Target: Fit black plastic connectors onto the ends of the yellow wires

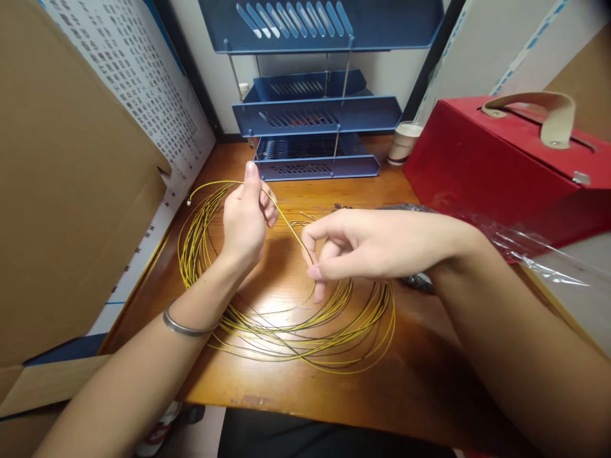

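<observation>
Thin yellow and black wires [305,346] lie in wide loose coils on the wooden table. My left hand [245,222], with a grey bangle on its wrist, is closed on a yellow wire near the left side of the coils, thumb on top. The wire's free end, with a small pale tip, curves out to the left of that hand. From the left hand the wire slants down to my right hand [334,251], which pinches it between thumb and fingertips above the coils. Part of the coils is hidden behind both hands.
A blue tiered file tray [317,117] stands at the back. To its right are a paper cup [403,143] and a red box with a beige handle [477,152]. Clear plastic wrap [529,245] lies before the box. A cardboard box [71,159] rises at the left.
</observation>
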`<state>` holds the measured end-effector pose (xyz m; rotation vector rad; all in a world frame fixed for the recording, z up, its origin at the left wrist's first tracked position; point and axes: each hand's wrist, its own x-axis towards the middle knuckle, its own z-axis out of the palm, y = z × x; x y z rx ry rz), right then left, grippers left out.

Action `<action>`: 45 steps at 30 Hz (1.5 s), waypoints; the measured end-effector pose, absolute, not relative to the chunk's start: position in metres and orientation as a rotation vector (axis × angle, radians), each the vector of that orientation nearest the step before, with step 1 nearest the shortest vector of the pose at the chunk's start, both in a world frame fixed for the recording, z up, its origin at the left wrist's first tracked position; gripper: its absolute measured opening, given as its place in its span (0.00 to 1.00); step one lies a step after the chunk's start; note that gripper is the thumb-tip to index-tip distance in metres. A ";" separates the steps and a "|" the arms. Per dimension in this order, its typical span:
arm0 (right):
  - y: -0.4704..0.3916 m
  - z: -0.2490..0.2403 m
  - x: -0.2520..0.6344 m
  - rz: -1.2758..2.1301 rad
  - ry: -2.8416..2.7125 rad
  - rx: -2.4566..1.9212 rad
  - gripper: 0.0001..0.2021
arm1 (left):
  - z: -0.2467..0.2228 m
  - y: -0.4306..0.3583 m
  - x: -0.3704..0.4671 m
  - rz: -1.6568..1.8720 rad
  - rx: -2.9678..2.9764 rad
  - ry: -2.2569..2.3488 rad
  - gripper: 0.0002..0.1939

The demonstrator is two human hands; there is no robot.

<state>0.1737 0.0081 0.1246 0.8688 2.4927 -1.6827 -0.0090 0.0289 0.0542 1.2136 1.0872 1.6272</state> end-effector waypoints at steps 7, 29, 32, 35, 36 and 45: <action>0.019 0.114 0.177 -1.602 2.609 0.868 0.05 | 0.047 0.032 -0.010 1.520 1.302 1.066 0.34; 0.035 0.112 0.193 -1.766 2.642 1.203 0.14 | 0.056 0.015 -0.015 0.363 1.629 0.719 0.25; 0.040 0.110 0.199 -1.710 2.661 1.428 0.15 | 0.057 0.015 -0.016 0.242 1.568 0.661 0.27; 0.045 0.107 0.205 -1.585 2.696 1.584 0.16 | 0.057 0.013 -0.016 0.151 1.614 0.632 0.28; 0.047 0.106 0.207 -1.530 2.710 1.634 0.16 | 0.057 0.012 -0.016 0.122 1.631 0.627 0.27; 0.046 0.107 0.201 -1.281 2.743 2.058 0.17 | 0.056 0.006 -0.013 0.004 1.596 0.628 0.28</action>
